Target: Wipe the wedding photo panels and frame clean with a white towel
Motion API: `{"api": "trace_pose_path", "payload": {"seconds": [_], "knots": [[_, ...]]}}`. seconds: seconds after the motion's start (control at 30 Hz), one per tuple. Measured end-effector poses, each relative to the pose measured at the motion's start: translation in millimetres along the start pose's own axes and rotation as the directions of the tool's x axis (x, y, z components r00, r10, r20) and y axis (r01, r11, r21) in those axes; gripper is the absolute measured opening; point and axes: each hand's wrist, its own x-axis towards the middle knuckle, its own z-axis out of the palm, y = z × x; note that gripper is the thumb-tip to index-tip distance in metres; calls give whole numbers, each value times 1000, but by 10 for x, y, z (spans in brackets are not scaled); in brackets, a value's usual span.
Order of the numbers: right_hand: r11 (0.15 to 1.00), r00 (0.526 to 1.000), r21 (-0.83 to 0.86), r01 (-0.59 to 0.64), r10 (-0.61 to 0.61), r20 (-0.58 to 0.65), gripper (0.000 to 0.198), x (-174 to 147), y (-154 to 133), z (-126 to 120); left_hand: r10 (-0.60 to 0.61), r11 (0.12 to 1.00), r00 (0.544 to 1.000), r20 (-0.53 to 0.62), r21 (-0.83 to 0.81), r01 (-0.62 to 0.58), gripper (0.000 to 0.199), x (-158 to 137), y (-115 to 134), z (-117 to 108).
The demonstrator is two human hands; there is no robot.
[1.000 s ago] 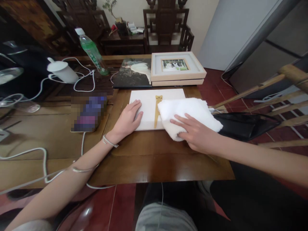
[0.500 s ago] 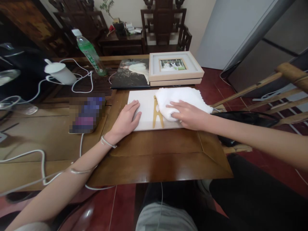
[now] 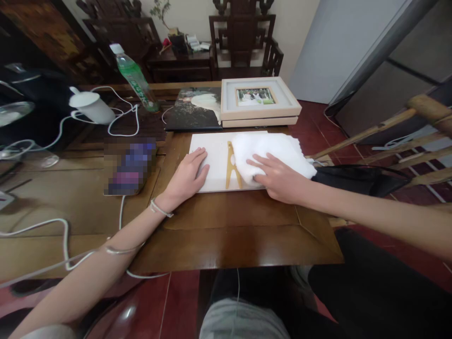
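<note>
On the wooden table point(image 3: 226, 249) lies a flat white board or book point(image 3: 215, 162) with a gold A-shaped figure point(image 3: 231, 165) on its face. My left hand point(image 3: 189, 172) rests on the board's left side, its fingers stretched out and empty. A fluffy white cloth point(image 3: 278, 146) covers the right part of the board. Over the cloth's near edge lies my right hand point(image 3: 282, 179), its fingers spread across the fabric and pressing on it. What lies under the cloth is hidden.
Behind the board are a dark photo panel point(image 3: 187, 108) and stacked picture frames point(image 3: 261, 115). To the left are a blurred-out phone point(image 3: 130, 167), a lidded white cup point(image 3: 92, 108), a green bottle point(image 3: 136, 80) and white cables point(image 3: 65, 235). A wooden chair point(image 3: 423, 108) stands right.
My right hand and the white cloth have shifted slightly toward me on the board. My left hand keeps its place; the whole view has shifted a little.
</note>
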Motion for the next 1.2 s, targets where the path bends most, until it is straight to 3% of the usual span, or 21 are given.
{"api": "trace_pose_path", "payload": {"seconds": [0.23, 0.5, 0.67, 0.93, 1.07, 1.2], "knots": [[996, 996, -6, 93, -93, 8, 33, -287, -299, -114, 12, 1000, 1000, -16, 10, -12, 51, -4, -15, 17], [987, 988, -59, 147, -150, -39, 33, -123, -31, -12, 9, 1000, 1000, -16, 14, -9, 53, -3, -2, 9], [994, 996, -51, 93, -92, 15, 40, 135, 219, -40, 11, 1000, 1000, -12, 11, -11, 52, -3, -7, 6], [985, 971, -60, -161, 169, 169, 57, 506, 471, -36, 14, 1000, 1000, -19, 7, -13, 49, -6, -26, 3], [992, 977, -6, -129, 128, 170, 58, 456, 448, -77, 19, 1000, 1000, -20, 10, -19, 51, -3, -18, 4], [999, 987, 2, -51, 51, 150, 51, 187, 212, -79, 16, 1000, 1000, -16, 11, -16, 51, -2, -7, 7]]}}
